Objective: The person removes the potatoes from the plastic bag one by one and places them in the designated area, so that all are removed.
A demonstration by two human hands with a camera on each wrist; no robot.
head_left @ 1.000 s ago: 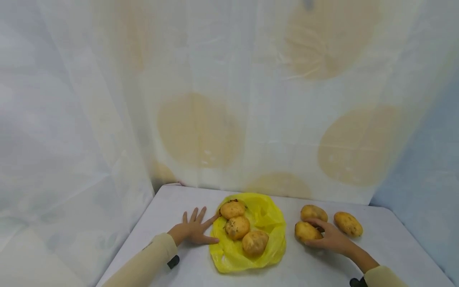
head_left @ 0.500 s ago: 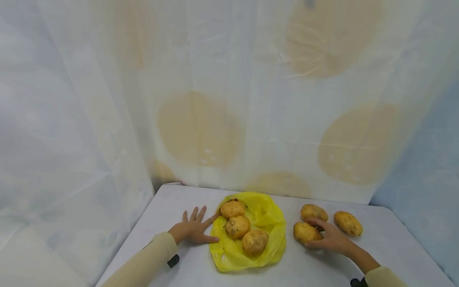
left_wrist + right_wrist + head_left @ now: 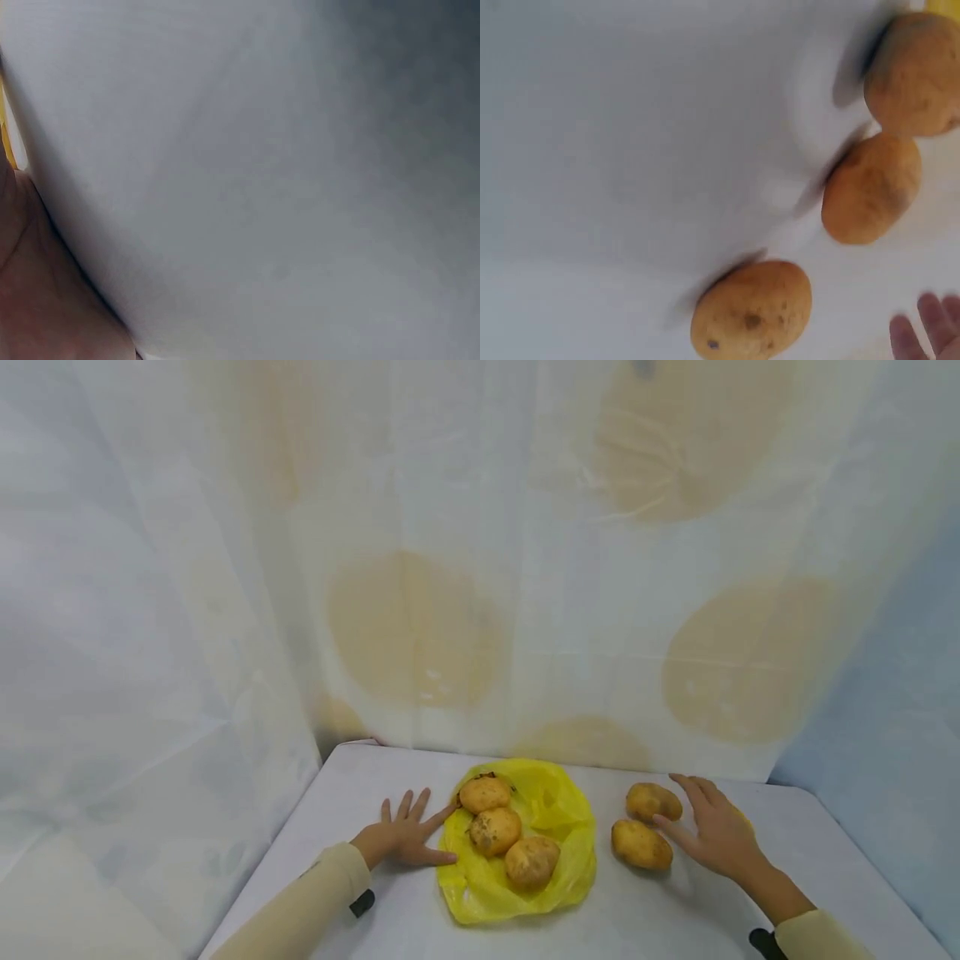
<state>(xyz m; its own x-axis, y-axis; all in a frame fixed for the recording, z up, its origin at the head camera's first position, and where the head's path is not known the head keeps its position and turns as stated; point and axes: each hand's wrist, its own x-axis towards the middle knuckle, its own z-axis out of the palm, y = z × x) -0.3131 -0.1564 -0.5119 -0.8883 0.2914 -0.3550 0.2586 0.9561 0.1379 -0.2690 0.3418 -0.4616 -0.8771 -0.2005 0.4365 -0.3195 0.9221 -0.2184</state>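
- We see one potato (image 3: pixel 744 817) only as a sliver behind the right hand (image 3: pixel 718 833).
- Our left wrist view crops the left hand (image 3: pixel 46 292).

Yellow bag (image 3: pixel 480 897), mid-tabletop, reaching toward far edge: thin plastic film, glossy, crinkled, slightly see-through at rim. Potatoes inside the bag (image 3: pixel 532 862): matt skin, mostly smooth; the two nearer the far edge have rough dark flecks. Loose potatoes (image 3: pixel 642 845) toward the far right corner: smooth skin, faint dull sheen; one shows dark pitted spots in right wrist view. Tabletop (image 3: pixel 637 927): white, matt, smooth, cloth or plastic unclear. Backdrop (image 3: pixel 555 610) past far edge: thin sheeting, soft sheen, creased. Left-edge sheet (image 3: pixel 112 693): similar, wrinkled. Sleeves (image 3: pixel 300 906) at near edge: beige matt cloth.
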